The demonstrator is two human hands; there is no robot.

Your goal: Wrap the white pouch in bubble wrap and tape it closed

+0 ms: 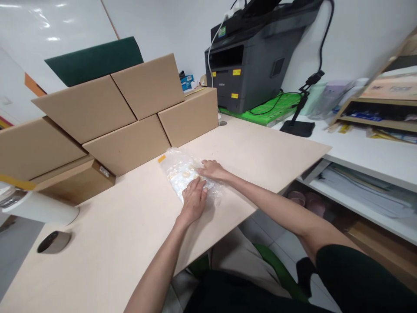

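A clear bubble-wrap package lies flat on the pale wooden table, with a light blue and white patterned thing showing through it. An orange strip marks its far left corner. My left hand rests on the near side of the package, palm down with fingers spread. On its right side lies my right hand, fingers stretched out over the wrap. Part of the package is hidden under both hands, and what it contains is not clear.
Stacked cardboard boxes line the table's back edge. A white cylinder and a small dark cup-like object stand at left. Behind are a grey printer and a black stand. The table edge runs close to my body.
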